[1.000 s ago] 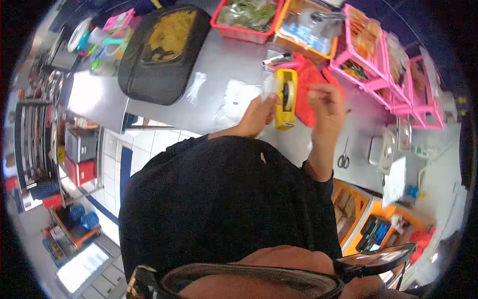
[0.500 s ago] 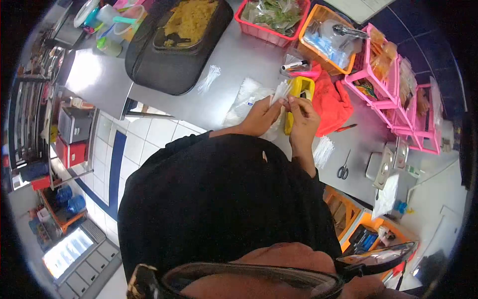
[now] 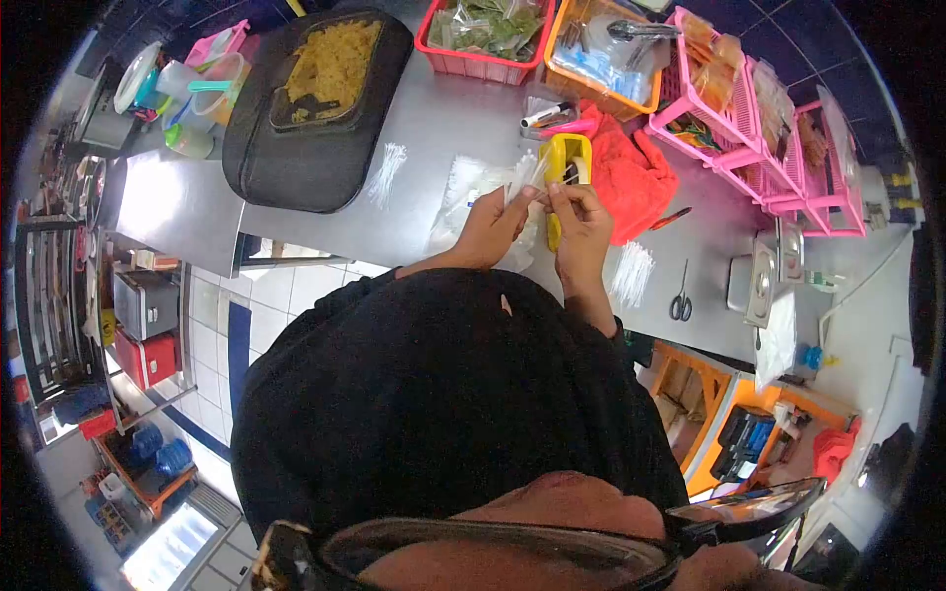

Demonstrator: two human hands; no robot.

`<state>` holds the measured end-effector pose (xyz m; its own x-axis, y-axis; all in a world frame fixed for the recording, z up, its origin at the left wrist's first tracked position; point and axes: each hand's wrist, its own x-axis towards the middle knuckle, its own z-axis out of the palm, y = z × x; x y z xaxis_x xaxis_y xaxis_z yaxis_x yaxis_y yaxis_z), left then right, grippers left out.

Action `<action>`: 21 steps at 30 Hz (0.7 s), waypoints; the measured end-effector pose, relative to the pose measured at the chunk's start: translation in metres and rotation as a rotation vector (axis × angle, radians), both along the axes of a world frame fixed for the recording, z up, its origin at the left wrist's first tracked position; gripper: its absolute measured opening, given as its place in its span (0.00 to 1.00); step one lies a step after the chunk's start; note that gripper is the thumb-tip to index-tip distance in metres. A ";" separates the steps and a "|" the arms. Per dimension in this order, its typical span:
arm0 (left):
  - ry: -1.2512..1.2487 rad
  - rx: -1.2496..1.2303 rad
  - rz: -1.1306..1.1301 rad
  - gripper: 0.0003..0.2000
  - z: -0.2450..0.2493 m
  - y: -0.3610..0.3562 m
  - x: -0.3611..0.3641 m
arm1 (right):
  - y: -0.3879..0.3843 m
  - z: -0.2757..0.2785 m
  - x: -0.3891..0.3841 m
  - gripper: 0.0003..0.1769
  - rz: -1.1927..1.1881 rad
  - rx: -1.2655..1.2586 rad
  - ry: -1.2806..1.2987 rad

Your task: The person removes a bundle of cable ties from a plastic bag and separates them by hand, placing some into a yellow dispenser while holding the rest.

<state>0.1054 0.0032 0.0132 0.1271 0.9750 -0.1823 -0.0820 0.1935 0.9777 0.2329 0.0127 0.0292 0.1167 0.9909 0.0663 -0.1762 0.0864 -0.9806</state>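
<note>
While the counter (image 3: pixel 440 110) is stretching up the centre of the frame, its near edge is running close below the hands. At upper centre, slim white sticks (image 3: pixel 522 177) are fanning upward; the left hand (image 3: pixel 490 229) is gripping them, the right hand (image 3: pixel 583 231) is pinching beside them. The yellow dispenser (image 3: pixel 554 234) is standing close behind, the red cloth (image 3: pixel 636 182) crowding its right side.

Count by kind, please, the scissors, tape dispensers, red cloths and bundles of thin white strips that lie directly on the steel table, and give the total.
Scissors: 1
Yellow tape dispenser: 1
Red cloth: 1
Bundles of thin white strips: 2
Total: 5
</note>
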 end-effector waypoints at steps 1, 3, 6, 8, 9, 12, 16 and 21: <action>0.044 0.000 -0.010 0.17 0.002 0.000 -0.002 | -0.002 0.001 -0.001 0.05 -0.011 -0.007 0.025; 0.047 0.013 -0.044 0.17 0.011 -0.004 -0.002 | -0.004 -0.001 -0.002 0.05 -0.034 -0.021 0.078; 0.047 0.001 -0.036 0.16 0.013 -0.009 0.001 | -0.006 -0.001 -0.003 0.05 -0.034 -0.033 0.166; 0.028 -0.014 -0.024 0.16 0.011 -0.009 0.003 | -0.009 0.005 -0.005 0.06 0.012 -0.029 0.229; 0.010 -0.019 -0.024 0.15 0.011 -0.010 0.003 | -0.010 0.005 -0.004 0.05 0.035 -0.008 0.170; -0.201 -0.143 0.007 0.14 0.007 -0.010 0.003 | -0.014 0.003 -0.001 0.05 0.068 0.094 0.018; -0.453 -0.215 0.071 0.13 0.021 -0.002 0.001 | -0.013 0.004 -0.005 0.06 0.028 0.239 0.023; -0.444 -0.188 0.048 0.14 0.011 0.001 -0.006 | -0.008 0.031 -0.004 0.06 0.060 0.165 0.393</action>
